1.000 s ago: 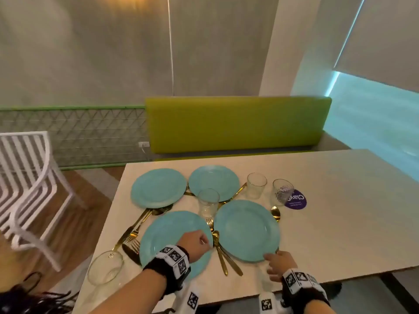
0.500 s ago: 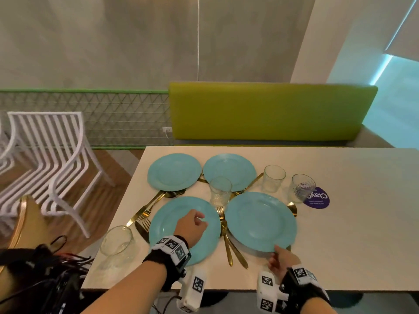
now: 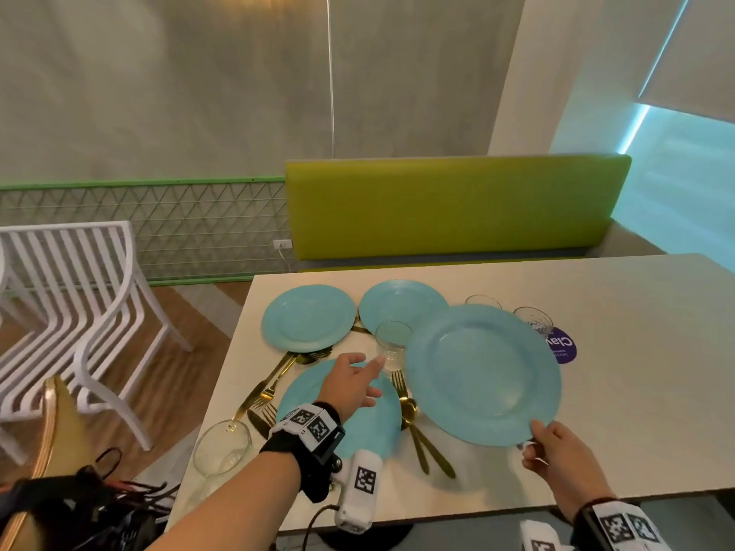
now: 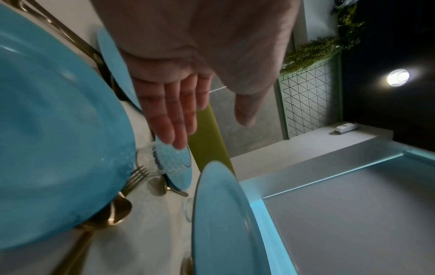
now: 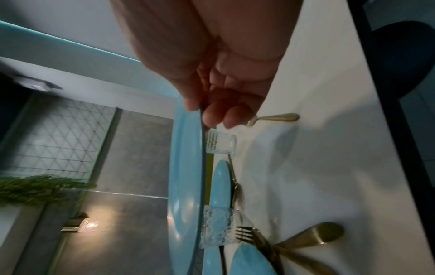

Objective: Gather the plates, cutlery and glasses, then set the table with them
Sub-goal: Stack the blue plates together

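1. The right hand (image 3: 557,451) pinched the near rim of a lifted blue plate (image 3: 483,373) — thumb on top, fingers underneath, as the right wrist view showed — and the plate hung above the table (image 3: 636,351), tilted, clear of the surface.
2. The left hand (image 3: 350,385) hovered with fingers straight and spread, holding nothing, over the near-left plate (image 3: 378,427), which lay flat by the table's near edge. Its fingertips (image 4: 174,134) pointed at a ribbed glass (image 3: 391,344) standing upright just beyond that plate; whether they touched it could not be told.
3. Two more blue plates lay flat toward the far edge — the far-left plate (image 3: 308,318) and the far-middle plate (image 3: 397,304).
4. Gold cutlery lay between the near-left plate and the lifted one: a fork (image 3: 397,381), a spoon (image 3: 409,411) and a knife handle (image 3: 437,457). More gold cutlery (image 3: 270,385) lay left of the near-left plate.
5. A large clear glass (image 3: 222,447) stood at the near-left corner.
6. Two glasses (image 3: 533,318) showed behind the lifted plate, partly hidden, beside a purple round coaster (image 3: 562,347).
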Available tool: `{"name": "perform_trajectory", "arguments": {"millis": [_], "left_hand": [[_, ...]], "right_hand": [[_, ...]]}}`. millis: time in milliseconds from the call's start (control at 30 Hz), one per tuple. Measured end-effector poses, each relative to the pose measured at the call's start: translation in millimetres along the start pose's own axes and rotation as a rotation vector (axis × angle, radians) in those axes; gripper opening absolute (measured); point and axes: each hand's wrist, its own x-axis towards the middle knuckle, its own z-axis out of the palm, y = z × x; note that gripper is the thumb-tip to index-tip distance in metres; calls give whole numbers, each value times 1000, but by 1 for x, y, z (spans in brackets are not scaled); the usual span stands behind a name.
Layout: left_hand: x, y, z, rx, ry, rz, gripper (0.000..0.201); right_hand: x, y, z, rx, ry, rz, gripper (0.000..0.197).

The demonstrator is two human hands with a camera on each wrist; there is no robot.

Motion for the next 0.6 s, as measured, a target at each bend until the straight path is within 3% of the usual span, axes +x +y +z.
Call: {"name": "perform_trajectory", "arguments": {"millis": [100,167,267,333,433,500,600], "left_hand": [[0,14,-5,-178,-162,-79,40],[0,20,-11,-306,-206,-45,22],[8,27,-36,-299,-65,51,18],[20,33,-58,-179,71,124,28],[33,43,-90,-58,229,168,48],[39,44,-107,-89,265,204,45],[43,42,-126,-158,268,214,30]], "right_hand": [[-13,-8,28,-30,-105,-29,27],[-21,-11,48,-78,-167,-25,21],[-28,-7,81,-93,-200,-7,18],[-29,2,104,-162,-213,19,21],[-22,29,134,-535,-245,110,23],[-12,53,148,-714,-244,229,16],[2,80,166,-776,-193,415,14]]}}
